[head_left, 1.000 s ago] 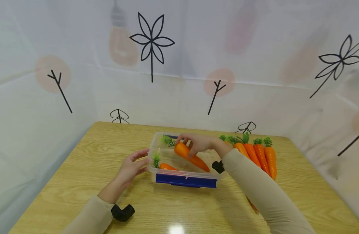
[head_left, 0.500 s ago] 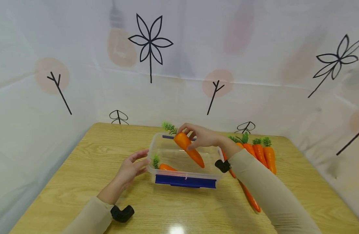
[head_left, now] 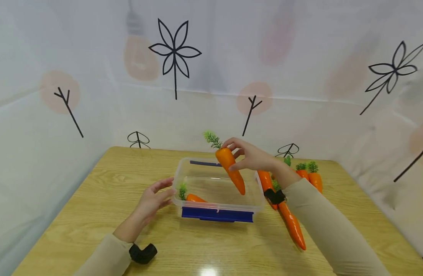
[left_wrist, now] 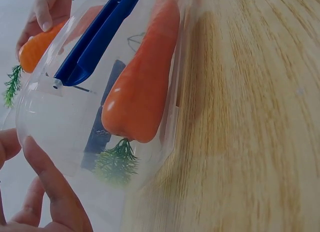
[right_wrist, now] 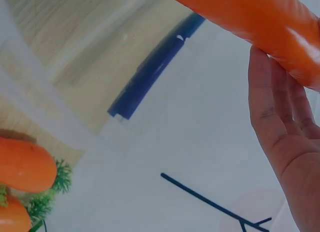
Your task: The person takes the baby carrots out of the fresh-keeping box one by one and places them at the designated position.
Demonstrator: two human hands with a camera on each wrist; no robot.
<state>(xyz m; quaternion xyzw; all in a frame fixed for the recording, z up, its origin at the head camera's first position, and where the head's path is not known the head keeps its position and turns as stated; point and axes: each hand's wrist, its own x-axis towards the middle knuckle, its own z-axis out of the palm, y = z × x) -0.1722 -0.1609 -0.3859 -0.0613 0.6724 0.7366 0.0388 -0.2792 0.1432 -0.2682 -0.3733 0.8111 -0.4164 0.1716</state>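
A carrot (head_left: pixel 231 168) with a green leafy top is pinched in my right hand (head_left: pixel 251 155), tilted over the clear plastic box (head_left: pixel 216 206), tip pointing down inside the rim. In the right wrist view my right fingers (right_wrist: pixel 275 92) lie along the side of this carrot (right_wrist: pixel 260 22). My left hand (head_left: pixel 155 199) touches the left wall of the box with straight fingers, as the left wrist view shows with fingertips (left_wrist: pixel 37 149) at the rim. Another carrot (left_wrist: pixel 142 87) lies inside the box along its near wall, behind a blue clip (left_wrist: pixel 97 39).
Several more carrots (head_left: pixel 315 181) lie right of the box, partly hidden by the right forearm. One long carrot (head_left: pixel 291 226) points toward the front of the wooden table (head_left: pixel 184 249). A white printed cloth (head_left: pixel 211 119) hangs behind the table.
My right hand has lifted the carrot up from inside the box and shifted right, turning it more upright. The left hand has stayed at the box's left side.
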